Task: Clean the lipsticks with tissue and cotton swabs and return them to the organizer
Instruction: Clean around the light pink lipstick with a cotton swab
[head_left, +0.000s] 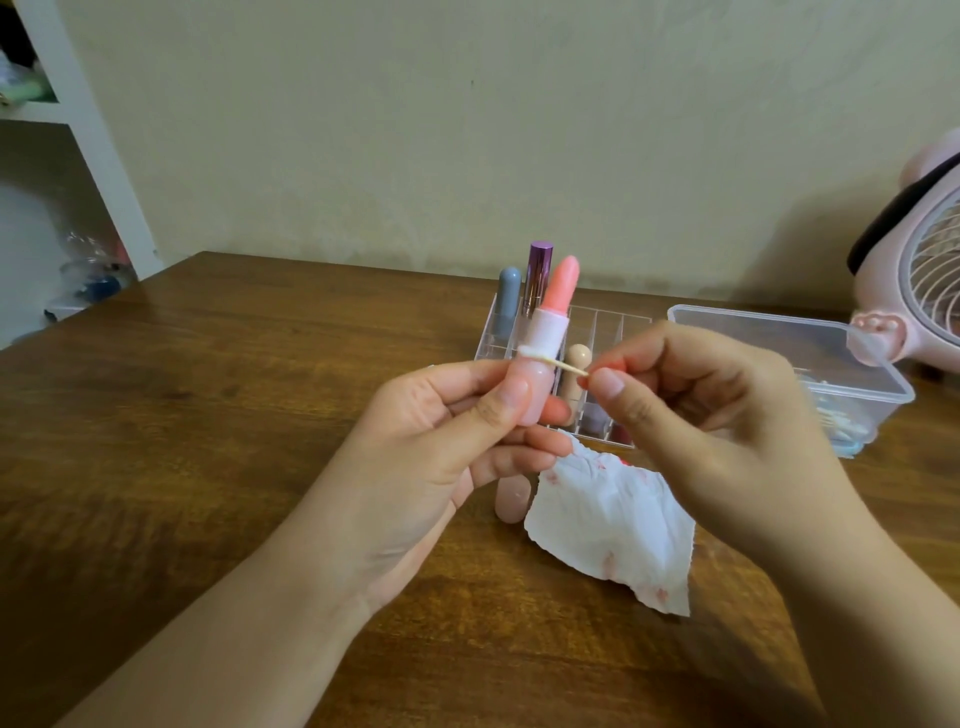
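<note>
My left hand (447, 441) grips an uncapped pink lipstick (550, 317) upright, its coral bullet fully raised. My right hand (701, 415) pinches a cotton swab (553, 360) whose white tip lies against the lipstick's collar. The lipstick's pink cap (511, 501) lies on the table beneath my left hand. Beside it lies a crumpled white tissue (618, 525) with red smears. Behind my hands stands a clear acrylic organizer (608, 327) with a grey lipstick (508, 301), a purple metallic lipstick (537, 275) and a beige one (577, 364) in its slots.
A clear plastic box (779, 348) with cotton swabs inside sits at the right. A pink desk fan (919, 270) stands at the far right edge. The brown wooden table (234, 415) meets a cream wall; white shelving (88, 130) is at the far left.
</note>
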